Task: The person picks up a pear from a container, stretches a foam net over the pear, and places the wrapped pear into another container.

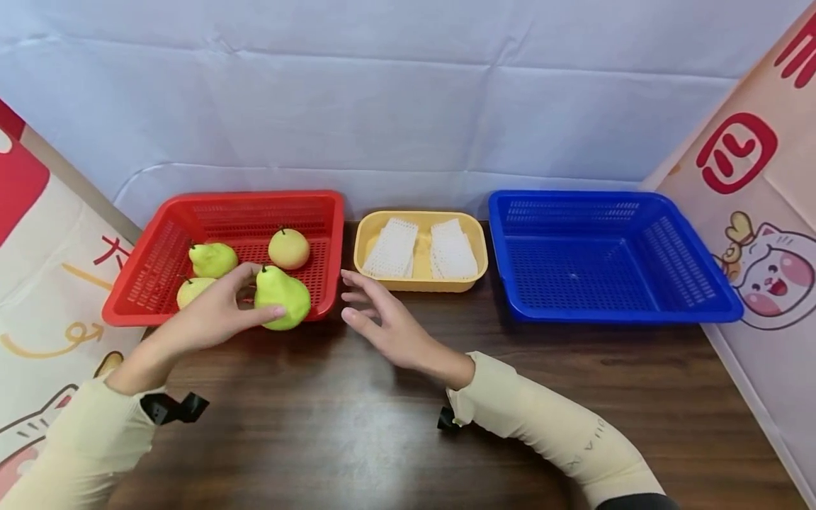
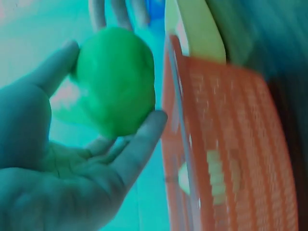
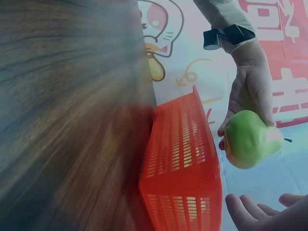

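Note:
My left hand (image 1: 217,306) grips a green pear (image 1: 282,297) between thumb and fingers, above the front right part of the red basket (image 1: 341,248). In the right wrist view the same pear (image 3: 250,139) is held clear of the basket's rim, its stem pointing sideways. Just right of it, my right hand (image 1: 398,326) hovers over the table with fingers apart and holds nothing. Inside the red basket lie another green pear (image 1: 213,260), a round yellowish pear (image 1: 289,248) and a second yellowish one (image 1: 193,290), partly hidden by my left hand.
A yellow tray (image 1: 423,285) in the middle holds two white foam net sleeves (image 1: 392,249). On the right stands a blue basket (image 1: 574,276). All three containers rest on a dark wooden table (image 1: 357,425), before a pale cloth backdrop (image 1: 382,106). Printed panels stand at both sides.

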A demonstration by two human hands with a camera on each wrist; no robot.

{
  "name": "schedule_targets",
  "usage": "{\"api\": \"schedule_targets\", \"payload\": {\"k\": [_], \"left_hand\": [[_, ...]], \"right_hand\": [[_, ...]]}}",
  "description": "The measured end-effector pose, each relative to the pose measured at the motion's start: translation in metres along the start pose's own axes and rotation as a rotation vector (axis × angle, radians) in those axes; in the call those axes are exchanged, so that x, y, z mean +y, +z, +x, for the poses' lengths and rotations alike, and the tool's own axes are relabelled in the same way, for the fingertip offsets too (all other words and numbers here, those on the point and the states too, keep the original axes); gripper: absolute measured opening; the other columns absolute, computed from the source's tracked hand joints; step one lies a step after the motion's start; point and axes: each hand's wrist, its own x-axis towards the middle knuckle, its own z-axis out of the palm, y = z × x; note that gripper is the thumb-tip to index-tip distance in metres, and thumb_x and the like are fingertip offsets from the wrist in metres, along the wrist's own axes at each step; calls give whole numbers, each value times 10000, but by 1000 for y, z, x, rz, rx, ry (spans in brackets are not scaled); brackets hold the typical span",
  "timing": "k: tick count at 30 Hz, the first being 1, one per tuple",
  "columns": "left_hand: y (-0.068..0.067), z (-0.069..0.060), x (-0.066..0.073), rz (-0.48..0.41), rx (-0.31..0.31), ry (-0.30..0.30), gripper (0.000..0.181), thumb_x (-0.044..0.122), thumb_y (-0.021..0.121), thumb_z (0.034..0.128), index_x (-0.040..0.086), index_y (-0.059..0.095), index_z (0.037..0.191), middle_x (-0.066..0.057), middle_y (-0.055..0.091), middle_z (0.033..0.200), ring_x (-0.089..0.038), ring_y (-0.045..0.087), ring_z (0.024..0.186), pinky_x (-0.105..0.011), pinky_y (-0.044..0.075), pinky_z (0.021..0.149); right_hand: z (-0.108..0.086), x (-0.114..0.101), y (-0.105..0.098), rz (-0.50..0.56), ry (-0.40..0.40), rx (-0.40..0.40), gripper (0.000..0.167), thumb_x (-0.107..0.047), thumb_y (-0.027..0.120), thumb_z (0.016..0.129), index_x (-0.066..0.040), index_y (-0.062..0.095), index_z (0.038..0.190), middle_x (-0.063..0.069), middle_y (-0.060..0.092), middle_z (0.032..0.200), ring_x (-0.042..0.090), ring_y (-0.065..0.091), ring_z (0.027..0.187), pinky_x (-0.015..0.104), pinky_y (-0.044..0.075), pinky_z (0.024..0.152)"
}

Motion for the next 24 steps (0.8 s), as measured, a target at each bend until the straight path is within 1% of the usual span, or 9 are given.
{"api": "schedule_targets", "payload": {"k": [2, 4, 6, 8, 10, 13, 16, 20, 24], "left_hand": [[10, -4, 5, -8, 18, 2, 586, 209, 784, 921, -72, 469, 1327, -192, 604, 1229, -346, 617, 1154, -303, 573, 899], [19, -8, 8, -6, 42, 5, 586, 217, 796, 910, -70, 485, 1316, -196, 613, 1220, -364, 629, 1151, -372, 579, 909], [28, -12, 12, -6, 59, 0, 598, 246, 802, 906, -57, 495, 1320, -193, 615, 1232, -372, 634, 1152, -419, 580, 908], [35, -15, 15, -8, 78, -4, 600, 267, 803, 904, -38, 504, 1326, -185, 615, 1249, -363, 640, 1149, -433, 583, 899], [42, -19, 17, -17, 92, -5, 611, 282, 799, 908, -25, 502, 1345, -183, 608, 1272, -357, 647, 1140, -407, 590, 878], [52, -25, 19, -43, 104, -1, 603, 270, 800, 907, -13, 505, 1350, -181, 604, 1274, -342, 661, 1109, -357, 595, 839], [59, -28, 21, -66, 104, 10, 606, 252, 804, 904, -20, 503, 1354, -184, 603, 1268, -326, 667, 1086, -313, 591, 819], [66, -30, 21, -91, 107, 21, 598, 219, 807, 900, -30, 503, 1351, -188, 603, 1256, -311, 666, 1066, -298, 590, 818], [70, -30, 21, -112, 116, 28, 601, 198, 808, 899, -38, 500, 1357, -192, 600, 1250, -301, 660, 1056, -277, 586, 816]], "right_hand": [[1, -2, 4, 18, -17, -13, 732, -497, 501, 1052, -43, 286, 1585, 133, 319, 1625, 354, 477, 1379, 384, 472, 1080], [3, -3, 7, 29, -23, -24, 770, -556, 471, 1043, -69, 260, 1601, 107, 296, 1639, 355, 464, 1390, 376, 470, 1081], [3, -4, 10, 35, -23, -39, 776, -569, 450, 1045, -87, 233, 1614, 98, 271, 1651, 331, 450, 1405, 363, 473, 1077], [3, -4, 14, 40, -23, -57, 774, -569, 433, 1050, -99, 208, 1623, 95, 246, 1662, 313, 432, 1422, 349, 471, 1077], [2, -3, 17, 45, -26, -81, 777, -571, 416, 1055, -101, 183, 1629, 93, 217, 1673, 297, 403, 1444, 334, 462, 1084], [0, -1, 22, 61, -31, -117, 804, -579, 399, 1055, -70, 158, 1627, 102, 193, 1678, 299, 352, 1473, 313, 453, 1090], [-3, 1, 25, 26, -35, -142, 823, -601, 366, 1053, -44, 156, 1622, 111, 199, 1676, 263, 285, 1505, 327, 382, 1153], [-6, 0, 27, -46, -46, -152, 844, -633, 321, 1048, -28, 167, 1616, 142, 210, 1669, 199, 227, 1523, 352, 233, 1233], [-7, 0, 27, -48, -46, -164, 812, -595, 323, 1065, -19, 159, 1614, 163, 219, 1659, 201, 230, 1518, 359, 225, 1236]]}}
